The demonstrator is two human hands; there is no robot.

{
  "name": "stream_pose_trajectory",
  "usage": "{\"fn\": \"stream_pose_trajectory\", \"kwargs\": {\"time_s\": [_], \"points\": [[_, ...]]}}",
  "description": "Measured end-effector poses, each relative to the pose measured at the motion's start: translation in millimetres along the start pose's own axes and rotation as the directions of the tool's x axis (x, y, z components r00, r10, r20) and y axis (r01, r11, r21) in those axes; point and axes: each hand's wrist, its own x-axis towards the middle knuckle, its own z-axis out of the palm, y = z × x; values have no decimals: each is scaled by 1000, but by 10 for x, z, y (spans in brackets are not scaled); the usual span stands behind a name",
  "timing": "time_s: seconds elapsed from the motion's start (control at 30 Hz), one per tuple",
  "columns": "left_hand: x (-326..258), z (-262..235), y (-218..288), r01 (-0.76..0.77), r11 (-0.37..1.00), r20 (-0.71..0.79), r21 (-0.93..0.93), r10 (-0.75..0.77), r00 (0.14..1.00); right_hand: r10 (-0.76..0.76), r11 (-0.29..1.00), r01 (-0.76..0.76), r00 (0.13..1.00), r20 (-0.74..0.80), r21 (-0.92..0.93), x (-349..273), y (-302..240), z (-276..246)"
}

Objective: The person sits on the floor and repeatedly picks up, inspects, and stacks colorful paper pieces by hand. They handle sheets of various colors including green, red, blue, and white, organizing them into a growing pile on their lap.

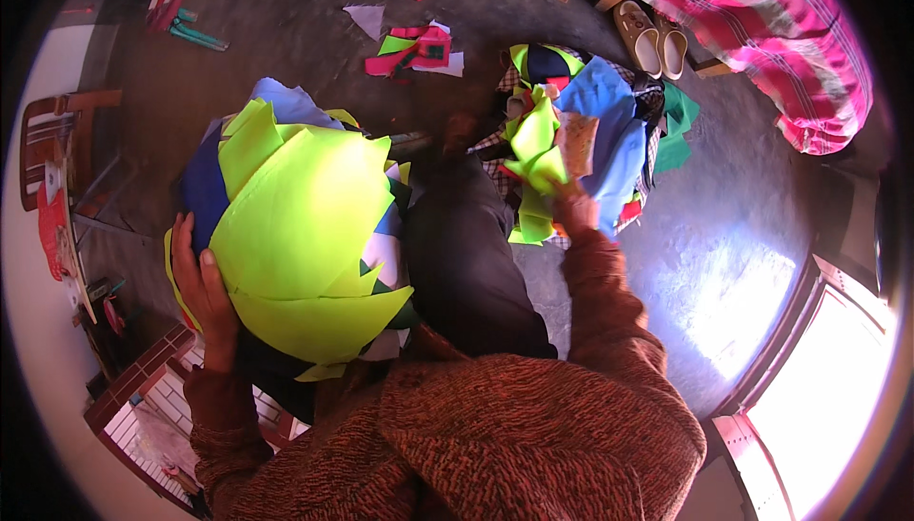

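Note:
A large neon yellow cloth (295, 207) lies over a bundle of fabric pieces on my lap, with blue cloth (205, 173) and pale scraps showing around its edges. My left hand (208, 297) rests against the bundle's left side, fingers stretched along it and thumb apart. On the floor to the right is a heap of mixed scraps, with light blue cloth (614, 130) along its right side. My right hand (577, 209) reaches into this heap, closed on a neon yellow scrap (538, 150); its fingertips are partly hidden and slightly blurred.
Loose red and pale scraps (414, 52) lie on the dark floor ahead. Tan clogs (650, 40) stand beside a bed with a pink checked cover (762, 26). A wooden chair (71, 130) stands at the left. Bright light enters through a doorway (819, 397) at the lower right.

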Motion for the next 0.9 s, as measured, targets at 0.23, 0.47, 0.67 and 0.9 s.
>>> {"fn": "stream_pose_trajectory", "kwargs": {"time_s": [0.23, 0.47, 0.67, 0.9], "points": [[22, 36, 21, -4, 999, -15, -46, 3, 1000, 194, 910, -218, 976, 104, 354, -413, -408, 476], [-19, 58, 2, 25, 993, -23, -118, -27, 999, 450, 853, -280, 822, -349, 441, -258, 354, 370], [32, 41, 25, 53, 992, 8, -113, -53, 999, 914, 316, -818, 399, 77, 481, -522, 1302, 1049], [-19, 45, -10, 48, 995, -5, -91, -49, 999, 901, 363, -783, 433, 24, 506, -421, 859, 714]]}}
